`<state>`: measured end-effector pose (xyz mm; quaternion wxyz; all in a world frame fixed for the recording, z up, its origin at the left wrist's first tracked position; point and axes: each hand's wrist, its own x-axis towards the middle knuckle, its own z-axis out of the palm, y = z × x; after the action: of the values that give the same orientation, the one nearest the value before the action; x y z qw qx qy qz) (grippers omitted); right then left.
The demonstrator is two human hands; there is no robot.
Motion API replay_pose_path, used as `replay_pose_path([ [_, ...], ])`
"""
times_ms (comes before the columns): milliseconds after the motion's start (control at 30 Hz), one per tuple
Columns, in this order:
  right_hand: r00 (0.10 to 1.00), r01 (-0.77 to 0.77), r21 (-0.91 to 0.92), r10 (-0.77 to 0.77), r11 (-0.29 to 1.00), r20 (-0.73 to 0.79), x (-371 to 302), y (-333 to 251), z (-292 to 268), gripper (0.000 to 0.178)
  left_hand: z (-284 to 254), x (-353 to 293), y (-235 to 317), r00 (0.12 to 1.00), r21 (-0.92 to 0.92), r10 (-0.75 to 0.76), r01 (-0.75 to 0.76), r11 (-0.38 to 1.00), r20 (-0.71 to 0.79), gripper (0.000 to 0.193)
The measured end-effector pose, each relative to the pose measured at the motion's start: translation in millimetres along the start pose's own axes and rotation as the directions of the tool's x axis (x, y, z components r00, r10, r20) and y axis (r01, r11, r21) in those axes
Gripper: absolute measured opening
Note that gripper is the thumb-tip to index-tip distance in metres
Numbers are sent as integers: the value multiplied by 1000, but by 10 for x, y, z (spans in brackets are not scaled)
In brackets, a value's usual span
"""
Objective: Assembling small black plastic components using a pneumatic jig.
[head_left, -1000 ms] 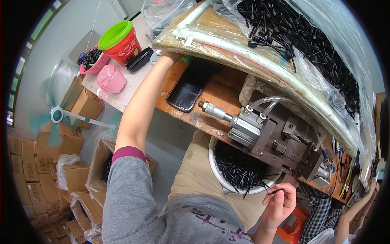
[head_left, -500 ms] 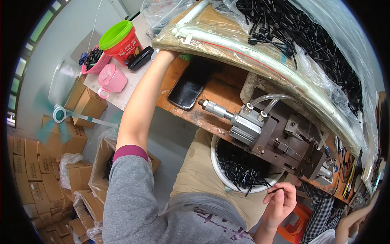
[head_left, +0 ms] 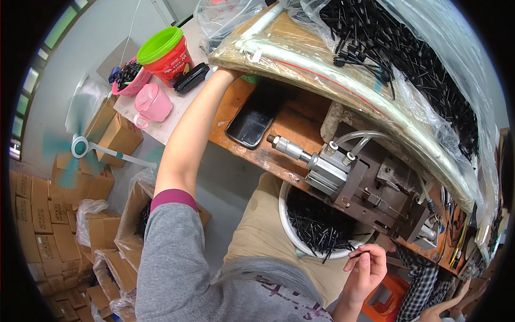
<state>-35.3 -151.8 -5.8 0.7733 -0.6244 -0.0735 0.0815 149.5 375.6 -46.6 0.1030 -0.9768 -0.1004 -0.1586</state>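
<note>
My left arm reaches up to the plastic-covered shelf board point(head_left: 300, 67), and my left hand point(head_left: 227, 76) goes under its edge, so the fingers are hidden. A black shallow tray point(head_left: 249, 123) lies on the wooden bench just right of that wrist. At the lower right, my right hand point(head_left: 367, 268) is closed in a pinch on a small thin black part point(head_left: 358, 254). Beside those fingertips, a white bucket point(head_left: 282, 214) full of thin black rod-like parts point(head_left: 322, 228) stands between my legs, below a metal clamping fixture with an air cylinder point(head_left: 328, 173).
A heap of black stemmed parts point(head_left: 407, 70) lies on the plastic-lined shelf. Left on a pale table are a red tub with green rim point(head_left: 170, 58), a pink cup point(head_left: 154, 102) and a black case point(head_left: 191, 78). Cartons point(head_left: 53, 214) and a fan point(head_left: 80, 146) stand left; a co-worker's arm point(head_left: 450, 306) shows lower right.
The whole view has shifted slightly, moving the bench and shelf a little right and down. My left hand stays under the shelf edge; my right hand keeps its pinch near the bucket.
</note>
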Motion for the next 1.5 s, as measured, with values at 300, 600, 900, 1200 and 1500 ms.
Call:
replay_pose_path([
  [300,1000,-6,-9,6,1000,-17,5,19,-1,15,60,-205,-64,977,-251,-92,42,967,-190,54],
  [600,1000,19,-11,-19,1000,-13,9,82,21,15,133,-353,6,799,-534,-393,108,838,-455,33],
  [900,1000,-4,14,4,1000,0,22,131,73,15,-328,-905,-25,593,-979,-789,13,205,-158,25],
  [1200,1000,-2,21,2,1000,26,46,154,100,15,-545,-1114,409,537,-930,-767,-98,355,-350,30],
  [1500,996,-80,76,76,994,56,187,137,112,12,-1849,-1853,1630,948,-904,-263,51,-424,177,48],
])
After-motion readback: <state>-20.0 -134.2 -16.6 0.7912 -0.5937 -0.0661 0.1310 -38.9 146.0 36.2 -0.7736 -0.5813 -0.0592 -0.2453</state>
